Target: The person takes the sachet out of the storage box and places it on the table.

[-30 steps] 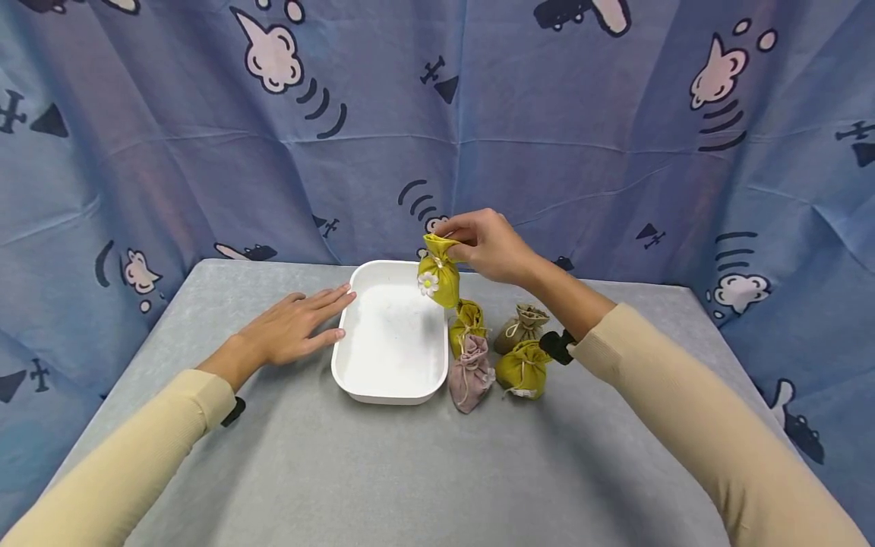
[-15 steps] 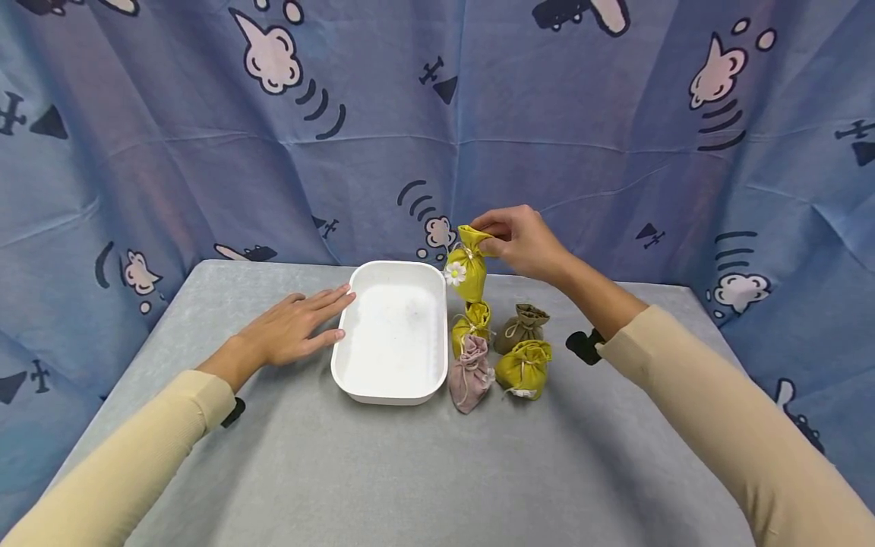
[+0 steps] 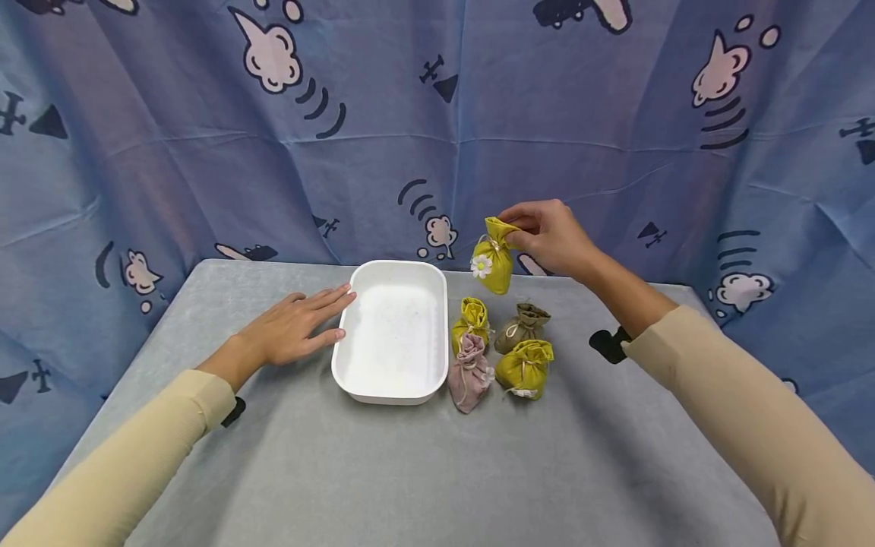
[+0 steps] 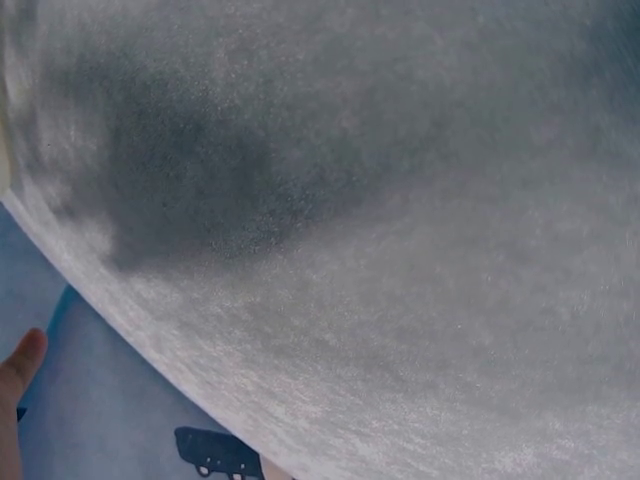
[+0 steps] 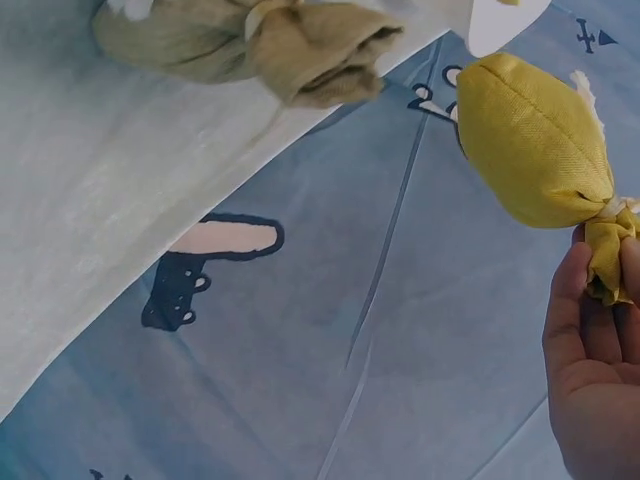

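Observation:
My right hand (image 3: 550,237) pinches the gathered neck of a small yellow drawstring pouch (image 3: 497,266) with a white flower on it. The pouch hangs in the air above the back part of the table; the right wrist view shows the pouch (image 5: 535,140) and the fingers at its tied top. My left hand (image 3: 290,327) lies with fingers stretched out, fingertips at the left rim of a white tray (image 3: 393,395). In the left wrist view only a fingertip (image 4: 28,350) shows at the left edge. The tray holds no pouch.
Right of the tray sit a yellow pouch (image 3: 468,319), a pink pouch (image 3: 470,376), a brown pouch (image 3: 521,330) and another yellow-green pouch (image 3: 525,368), close together on the grey table (image 3: 410,479). A blue patterned curtain (image 3: 383,99) hangs behind the table.
My right hand has moved to the right with the yellow pouch, from over the tray's right edge to behind the other pouches. The left hand and the tray have stayed put.

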The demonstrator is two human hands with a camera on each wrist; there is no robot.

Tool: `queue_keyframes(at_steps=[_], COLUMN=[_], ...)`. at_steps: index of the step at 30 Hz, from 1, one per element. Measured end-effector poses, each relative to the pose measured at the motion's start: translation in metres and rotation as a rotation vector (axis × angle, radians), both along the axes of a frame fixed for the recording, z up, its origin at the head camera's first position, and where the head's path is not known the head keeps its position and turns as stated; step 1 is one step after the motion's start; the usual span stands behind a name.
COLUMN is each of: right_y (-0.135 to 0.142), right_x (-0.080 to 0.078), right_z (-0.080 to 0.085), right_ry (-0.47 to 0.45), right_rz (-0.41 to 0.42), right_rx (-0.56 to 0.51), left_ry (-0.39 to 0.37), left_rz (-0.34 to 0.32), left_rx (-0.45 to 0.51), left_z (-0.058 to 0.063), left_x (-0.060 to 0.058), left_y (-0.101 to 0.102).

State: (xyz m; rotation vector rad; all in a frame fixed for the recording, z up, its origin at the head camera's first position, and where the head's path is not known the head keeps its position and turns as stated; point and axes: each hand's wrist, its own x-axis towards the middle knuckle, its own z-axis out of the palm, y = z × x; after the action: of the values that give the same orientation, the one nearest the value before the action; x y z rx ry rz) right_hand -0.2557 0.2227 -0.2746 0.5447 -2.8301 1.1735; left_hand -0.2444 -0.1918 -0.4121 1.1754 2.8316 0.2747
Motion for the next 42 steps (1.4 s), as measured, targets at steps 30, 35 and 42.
queue_keyframes(at_steps=[30,35,42], right_y=[-0.003,-0.005,-0.007], right_x=[-0.002,-0.002,-0.002], right_z=[-0.050,-0.050,-0.042], right_ry=[-0.115,-0.127,-0.143], right_rz=[-0.084,-0.092,-0.072], right_rx=[0.108,0.126,0.117], left_ry=[-0.001,-0.011,-0.014], left_rz=[0.009,0.014,0.013], left_rx=[0.014,0.005,0.002], left_z=[-0.003,-0.002,0.000], left_x=[0.000,0.000,0.000], left_y=[-0.001,0.001,0.001])
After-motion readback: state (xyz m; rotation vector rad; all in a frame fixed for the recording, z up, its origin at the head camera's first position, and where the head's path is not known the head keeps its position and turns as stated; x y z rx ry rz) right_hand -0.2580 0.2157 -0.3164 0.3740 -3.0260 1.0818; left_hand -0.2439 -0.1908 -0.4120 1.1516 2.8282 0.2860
